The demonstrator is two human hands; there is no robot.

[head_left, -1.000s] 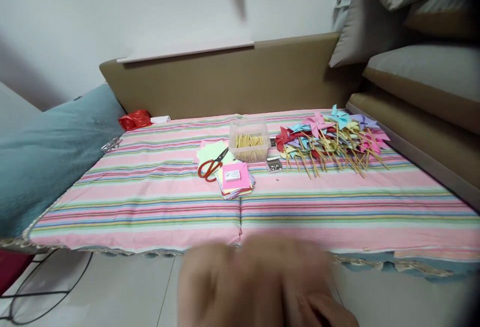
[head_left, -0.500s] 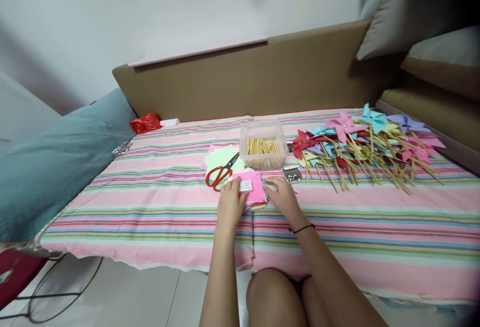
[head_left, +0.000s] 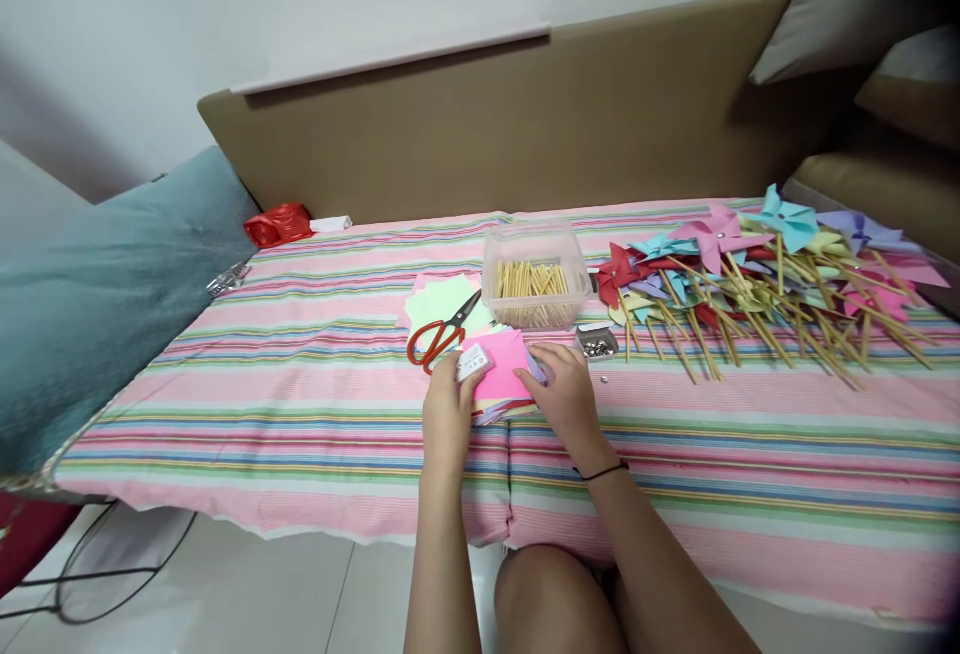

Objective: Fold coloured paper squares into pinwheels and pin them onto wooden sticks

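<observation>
A small white box (head_left: 474, 362) is pinched in my left hand (head_left: 448, 399), just over the left side of a stack of coloured paper squares. The top sheet of that stack is a bright pink paper square (head_left: 501, 366). My right hand (head_left: 562, 389) grips the right edge of the paper, thumb on top and fingers behind; how many sheets it has is unclear. Scissors with red handles (head_left: 435, 339) lie just beyond my left hand, partly on pale green paper (head_left: 442, 304). An open small box of metal fasteners (head_left: 597, 346) sits beyond my right hand.
A clear plastic box (head_left: 536, 279) of short wooden sticks stands behind the paper. Many paper pinwheels on sticks (head_left: 735, 284) are heaped at the right. A red plastic bag (head_left: 279, 224) lies at the far left of the striped cloth (head_left: 300, 454), near a blue cushion (head_left: 135, 304).
My left hand has lifted the small white box off the pink paper and tilted it to the left. My right hand has moved in to the paper's right edge. The view has shifted slightly.
</observation>
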